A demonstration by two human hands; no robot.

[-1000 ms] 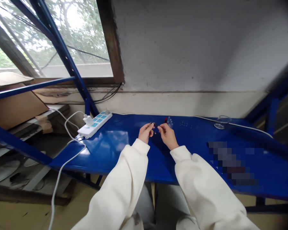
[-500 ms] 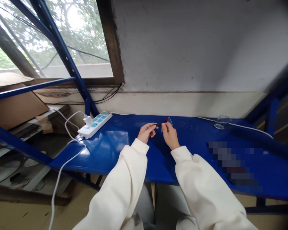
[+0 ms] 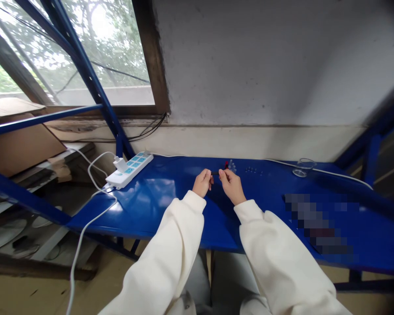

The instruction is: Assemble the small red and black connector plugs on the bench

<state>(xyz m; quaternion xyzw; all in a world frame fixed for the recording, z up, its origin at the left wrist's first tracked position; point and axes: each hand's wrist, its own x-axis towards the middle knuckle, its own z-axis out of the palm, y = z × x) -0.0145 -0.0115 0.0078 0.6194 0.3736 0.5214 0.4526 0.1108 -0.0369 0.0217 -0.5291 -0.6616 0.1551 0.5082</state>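
Between my two hands, above the blue table, is a thin dark stick-like piece, too small to name. My left hand pinches its left end between thumb and fingers. At the other end, my right hand grips it the same way. Just behind my right hand, a small red item and several small clear pieces sit on the table, partly hidden by the fingers. More tiny clear pieces lie to the right.
A white power strip with a plugged-in charger stands at the left, its cable hanging over the edge. Clear round lids or dishes lie at the back right. A blurred-out item is at the right. Blue frame posts flank the table.
My left hand has shifted slightly right and its fingers have curled in more. My right hand has barely moved. Both still hold the dark piece.
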